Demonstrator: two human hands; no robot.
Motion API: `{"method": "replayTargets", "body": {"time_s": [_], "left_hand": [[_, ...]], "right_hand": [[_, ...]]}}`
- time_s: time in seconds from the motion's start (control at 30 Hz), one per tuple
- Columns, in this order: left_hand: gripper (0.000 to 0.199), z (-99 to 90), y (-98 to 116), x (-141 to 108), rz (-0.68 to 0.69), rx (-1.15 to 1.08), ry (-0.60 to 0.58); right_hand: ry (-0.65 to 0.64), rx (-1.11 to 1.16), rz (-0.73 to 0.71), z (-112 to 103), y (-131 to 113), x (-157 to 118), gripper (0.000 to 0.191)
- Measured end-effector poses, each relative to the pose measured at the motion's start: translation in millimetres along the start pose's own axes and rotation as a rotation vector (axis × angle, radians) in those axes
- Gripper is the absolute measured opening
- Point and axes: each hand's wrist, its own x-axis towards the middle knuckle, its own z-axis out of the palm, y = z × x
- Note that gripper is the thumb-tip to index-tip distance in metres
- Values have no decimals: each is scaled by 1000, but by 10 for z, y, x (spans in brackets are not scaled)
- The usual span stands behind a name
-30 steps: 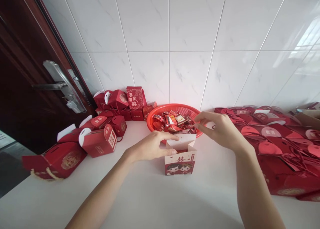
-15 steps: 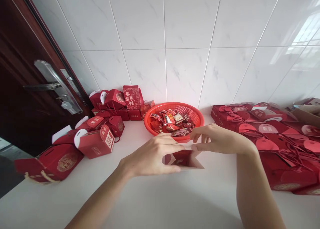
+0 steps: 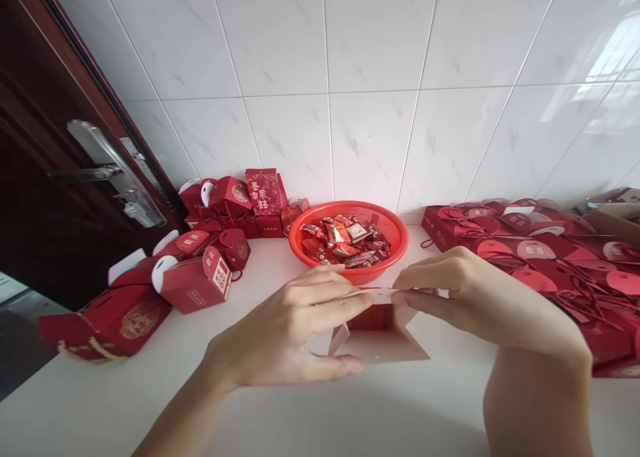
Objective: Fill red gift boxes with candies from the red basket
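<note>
An open-topped red gift box [image 3: 370,320] with pale inner flaps stands on the white counter in front of me. My left hand [image 3: 300,327] reaches over its left side with stretched fingers, their tips touching the raised far flap. The left thumb stays apart, by the near left edge of the box. On the right, my right hand [image 3: 445,284] has the right end of the far flap pinched between its fingertips. Just behind the box, a red plastic basket [image 3: 300,244] holds several wrapped sweets [image 3: 345,237].
Several red gift boxes [image 3: 195,280] stand at the left, with more stacked against the tiled wall [image 3: 280,130]. A large group of red boxes with cords [image 3: 530,250] covers the right side. A dark door [image 3: 45,144] with a metal handle borders the left.
The right hand has come to the far flap and pinches it, its wrist swung out rightward. The box's near flap shows more now. The left hand has shifted slightly nearer to me.
</note>
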Motion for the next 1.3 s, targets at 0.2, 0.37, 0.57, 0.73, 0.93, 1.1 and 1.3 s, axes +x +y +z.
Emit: {"method": "replayTargets", "body": {"time_s": [0.2,0.37,0.57,0.73,0.93,1.1,1.3], "left_hand": [[47,75,-91,46,-84,-32,-29],[28,149,-216,55,-133,-46,-29],[30,236,-458,23,-249,-88,-127],[33,290,-645,-23,-358,-94,-140],[38,309,-768,-42,-457,-156,-136],[50,397,-815,-73,-504,-175,-67],[57,576,-874,-233,-483,-259,121]], "right_hand": [[-18,-21,113,52,101,75,33],[-54,75,132,91,277,184,29],[-169,158,260,214,513,330,24],[-151,341,257,251,693,339,33],[-80,375,298,416,931,169,44],[130,423,336,769,927,23,42],[381,474,401,1095,868,-31,53]]}}
